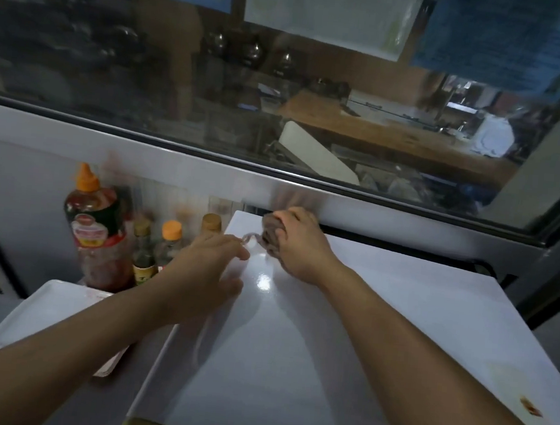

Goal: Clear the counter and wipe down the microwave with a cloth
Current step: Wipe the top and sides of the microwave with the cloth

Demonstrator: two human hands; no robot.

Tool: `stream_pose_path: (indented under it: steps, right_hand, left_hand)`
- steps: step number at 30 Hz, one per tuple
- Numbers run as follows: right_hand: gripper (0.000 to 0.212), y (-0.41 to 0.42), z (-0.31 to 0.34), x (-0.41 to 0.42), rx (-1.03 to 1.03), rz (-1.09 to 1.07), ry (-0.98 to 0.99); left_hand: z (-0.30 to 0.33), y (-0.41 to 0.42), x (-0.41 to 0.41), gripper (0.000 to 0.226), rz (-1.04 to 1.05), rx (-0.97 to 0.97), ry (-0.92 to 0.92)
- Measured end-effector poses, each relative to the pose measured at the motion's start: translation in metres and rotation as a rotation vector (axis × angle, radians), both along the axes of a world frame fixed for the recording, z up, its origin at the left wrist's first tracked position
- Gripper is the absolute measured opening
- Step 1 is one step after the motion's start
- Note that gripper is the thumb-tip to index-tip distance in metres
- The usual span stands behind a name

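White microwave point(329, 335) top below window point(282, 94); right hand point(298, 244) grip around cloth point(270, 233), left hand point(206, 270) relaxed.

You have four bottles point(101, 227) beside one microwave point(330, 318). One white tray point(43, 313) sits there, and one cloth point(270, 233).

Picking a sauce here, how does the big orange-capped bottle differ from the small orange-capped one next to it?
The big sauce bottle is much taller and wider than the small bottle. Its cap is pointed; the small bottle's is flat. It carries a red and green label; the small one's label is hidden. Both stand upright left of the microwave.
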State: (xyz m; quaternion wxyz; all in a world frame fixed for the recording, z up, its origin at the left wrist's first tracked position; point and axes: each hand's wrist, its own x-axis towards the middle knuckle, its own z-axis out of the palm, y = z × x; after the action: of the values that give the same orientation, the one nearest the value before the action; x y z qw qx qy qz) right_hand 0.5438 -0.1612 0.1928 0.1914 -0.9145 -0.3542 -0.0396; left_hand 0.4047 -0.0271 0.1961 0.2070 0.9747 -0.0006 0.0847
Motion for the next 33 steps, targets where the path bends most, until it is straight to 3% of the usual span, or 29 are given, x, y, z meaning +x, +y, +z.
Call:
stream_pose_path:
  steps: [3,7,9,13,18,21,25,29,33]
  right_hand:
    - [0.036,-0.031,0.002,0.001,0.027,0.05,0.013]
    - [0.035,-0.082,0.0,0.011,0.014,-0.217,0.029]
    - [0.034,-0.072,-0.001,0.011,-0.04,-0.242,0.009]
    - [0.037,0.002,-0.001,-0.002,-0.012,0.015,-0.075]
    - [0.032,0.059,0.01,-0.011,0.007,0.209,-0.08]
    - [0.031,0.061,0.017,-0.009,-0.043,0.256,-0.076]
    - [0.029,0.061,0.025,-0.03,-0.109,0.338,-0.023]
    - [0.032,0.035,0.017,-0.09,0.036,0.562,0.048]
    - [0.035,0.01,0.007,-0.099,0.064,0.604,0.098]
  left_hand:
    - [-0.001,0.012,-0.014,0.039,0.039,-0.016,-0.019]
    - [-0.006,0.015,-0.027,0.041,0.036,-0.131,-0.017]
    - [-0.007,0.015,-0.028,0.043,0.041,-0.163,-0.028]
    - [-0.013,0.017,-0.032,0.047,0.053,-0.247,-0.073]
    - [-0.012,0.023,-0.044,0.056,0.055,-0.412,0.0]
    - [-0.012,0.021,-0.053,0.047,0.059,-0.435,-0.022]
    - [-0.014,0.02,-0.062,0.053,0.206,-0.384,-0.074]
    - [-0.014,0.026,-0.07,0.047,0.155,-0.345,-0.121]
    - [-0.013,0.033,-0.077,0.039,0.085,-0.324,-0.18]
